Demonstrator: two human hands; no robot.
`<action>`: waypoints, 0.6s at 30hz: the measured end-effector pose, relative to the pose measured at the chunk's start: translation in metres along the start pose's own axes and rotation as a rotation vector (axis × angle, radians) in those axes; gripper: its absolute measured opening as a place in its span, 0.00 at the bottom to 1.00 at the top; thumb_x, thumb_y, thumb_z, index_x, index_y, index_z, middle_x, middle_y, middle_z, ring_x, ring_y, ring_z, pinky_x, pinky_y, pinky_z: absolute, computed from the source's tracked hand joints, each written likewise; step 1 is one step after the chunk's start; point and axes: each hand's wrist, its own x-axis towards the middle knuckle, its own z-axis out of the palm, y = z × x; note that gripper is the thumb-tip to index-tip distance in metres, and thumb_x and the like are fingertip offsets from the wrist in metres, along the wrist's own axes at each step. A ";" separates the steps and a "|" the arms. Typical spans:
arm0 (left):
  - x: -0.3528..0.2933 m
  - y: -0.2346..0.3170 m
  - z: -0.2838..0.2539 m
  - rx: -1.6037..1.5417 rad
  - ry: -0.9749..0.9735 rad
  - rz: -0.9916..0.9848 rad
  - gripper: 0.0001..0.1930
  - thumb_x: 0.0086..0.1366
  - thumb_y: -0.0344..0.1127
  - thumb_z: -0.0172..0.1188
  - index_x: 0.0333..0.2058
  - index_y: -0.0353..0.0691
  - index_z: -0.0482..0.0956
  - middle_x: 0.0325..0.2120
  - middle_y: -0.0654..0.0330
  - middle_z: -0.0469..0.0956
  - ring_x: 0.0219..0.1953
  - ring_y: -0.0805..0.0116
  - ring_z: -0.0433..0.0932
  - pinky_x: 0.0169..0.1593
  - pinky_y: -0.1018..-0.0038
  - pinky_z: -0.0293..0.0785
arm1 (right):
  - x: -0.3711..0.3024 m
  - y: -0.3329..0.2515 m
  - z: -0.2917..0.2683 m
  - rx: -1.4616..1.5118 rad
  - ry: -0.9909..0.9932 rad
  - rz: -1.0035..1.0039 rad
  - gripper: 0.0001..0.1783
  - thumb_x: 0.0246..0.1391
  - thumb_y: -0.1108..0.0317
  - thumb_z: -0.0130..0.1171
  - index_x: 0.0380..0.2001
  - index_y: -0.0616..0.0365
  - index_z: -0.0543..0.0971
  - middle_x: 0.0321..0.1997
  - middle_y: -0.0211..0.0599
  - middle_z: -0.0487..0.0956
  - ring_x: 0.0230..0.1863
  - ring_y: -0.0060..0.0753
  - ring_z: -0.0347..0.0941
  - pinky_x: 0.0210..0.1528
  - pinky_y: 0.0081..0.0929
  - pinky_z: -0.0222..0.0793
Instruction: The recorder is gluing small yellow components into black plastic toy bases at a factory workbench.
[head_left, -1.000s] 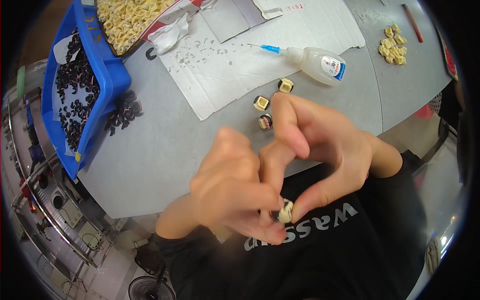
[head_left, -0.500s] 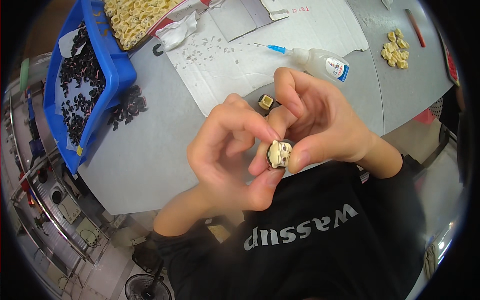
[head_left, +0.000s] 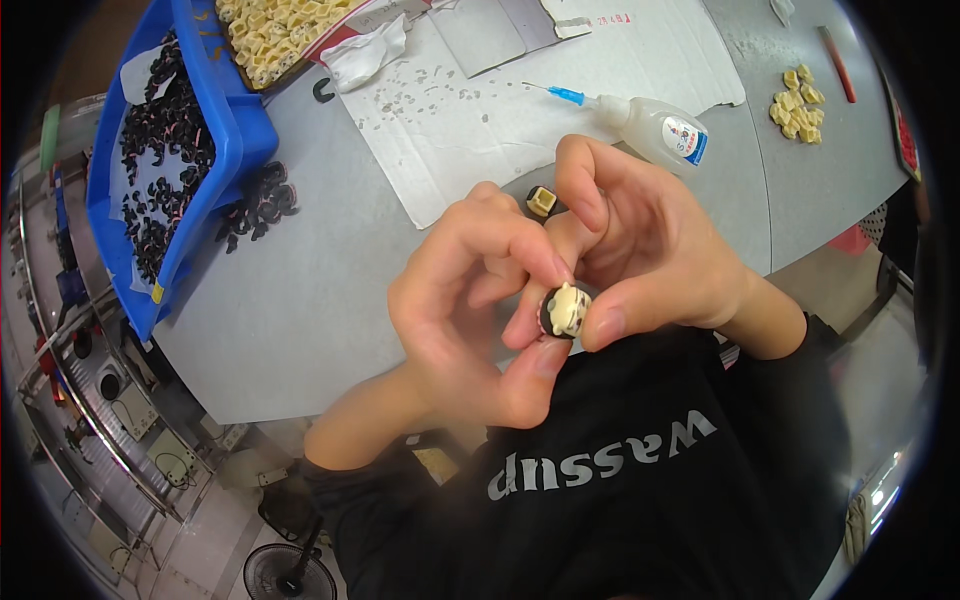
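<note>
- Broadly, the grey tabletop (head_left: 280, 330) stretches beyond our left grip (head_left: 435, 310) and right grip (head_left: 665, 240).
- Between them, clamped by both, sits our cream-and-black toy head (head_left: 567, 310).
- Seemingly we're pressing it together; the next move needs steady, even pressure.

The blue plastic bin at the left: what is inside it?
Inside the blue plastic bin lie many small black curved pieces, some partly pink, on a pale sheet. White paper shows at its far end. Whatever lies beneath the heaped pieces is covered from view.
</note>
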 end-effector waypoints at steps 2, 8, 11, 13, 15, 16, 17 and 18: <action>0.002 -0.001 0.000 0.037 -0.008 0.040 0.18 0.37 0.22 0.54 0.32 0.37 0.69 0.16 0.70 0.58 0.23 0.79 0.54 0.28 0.83 0.52 | 0.000 0.000 0.001 0.000 -0.007 -0.009 0.29 0.33 0.81 0.66 0.32 0.54 0.56 0.31 0.49 0.76 0.39 0.45 0.75 0.40 0.31 0.72; 0.004 -0.003 -0.003 0.077 -0.013 0.044 0.17 0.35 0.23 0.54 0.31 0.37 0.68 0.16 0.70 0.59 0.22 0.79 0.54 0.29 0.83 0.52 | 0.000 -0.003 0.000 0.022 0.026 0.031 0.30 0.33 0.83 0.63 0.35 0.54 0.55 0.32 0.49 0.76 0.39 0.47 0.75 0.41 0.32 0.71; 0.005 -0.001 0.000 0.077 -0.002 0.045 0.17 0.34 0.24 0.54 0.30 0.37 0.68 0.16 0.69 0.60 0.22 0.80 0.54 0.29 0.84 0.52 | 0.001 -0.004 0.002 0.022 0.015 0.040 0.30 0.33 0.82 0.63 0.35 0.54 0.55 0.33 0.50 0.76 0.40 0.46 0.75 0.41 0.32 0.71; 0.005 0.002 0.002 0.061 0.001 0.029 0.16 0.34 0.24 0.53 0.29 0.37 0.67 0.16 0.69 0.60 0.22 0.80 0.54 0.28 0.84 0.52 | -0.001 -0.005 0.004 0.010 0.012 0.044 0.30 0.33 0.82 0.64 0.35 0.54 0.55 0.32 0.49 0.76 0.38 0.44 0.75 0.41 0.30 0.70; 0.005 0.002 0.002 0.044 0.001 0.015 0.16 0.34 0.24 0.53 0.29 0.37 0.67 0.15 0.69 0.61 0.22 0.80 0.54 0.28 0.83 0.53 | -0.002 -0.004 0.006 0.001 0.008 0.015 0.30 0.33 0.82 0.64 0.34 0.54 0.55 0.31 0.48 0.77 0.38 0.42 0.75 0.41 0.28 0.69; 0.004 0.001 0.001 0.049 -0.029 0.060 0.16 0.34 0.24 0.53 0.28 0.37 0.67 0.15 0.70 0.60 0.21 0.80 0.54 0.28 0.83 0.52 | -0.002 -0.004 0.007 -0.008 0.003 -0.015 0.30 0.32 0.82 0.65 0.34 0.54 0.56 0.30 0.48 0.77 0.37 0.41 0.75 0.41 0.27 0.69; 0.004 0.001 0.000 0.054 -0.060 0.106 0.16 0.34 0.24 0.53 0.28 0.37 0.67 0.14 0.70 0.60 0.21 0.79 0.54 0.27 0.83 0.52 | -0.003 -0.004 0.008 -0.013 0.002 -0.016 0.30 0.32 0.82 0.65 0.34 0.54 0.56 0.30 0.48 0.77 0.37 0.41 0.75 0.41 0.27 0.69; 0.006 0.003 0.000 0.050 -0.065 0.112 0.16 0.34 0.24 0.53 0.28 0.37 0.67 0.14 0.70 0.60 0.21 0.79 0.54 0.27 0.83 0.52 | -0.003 -0.005 0.007 -0.122 -0.014 -0.068 0.27 0.35 0.80 0.64 0.33 0.55 0.56 0.29 0.47 0.77 0.35 0.39 0.75 0.40 0.25 0.68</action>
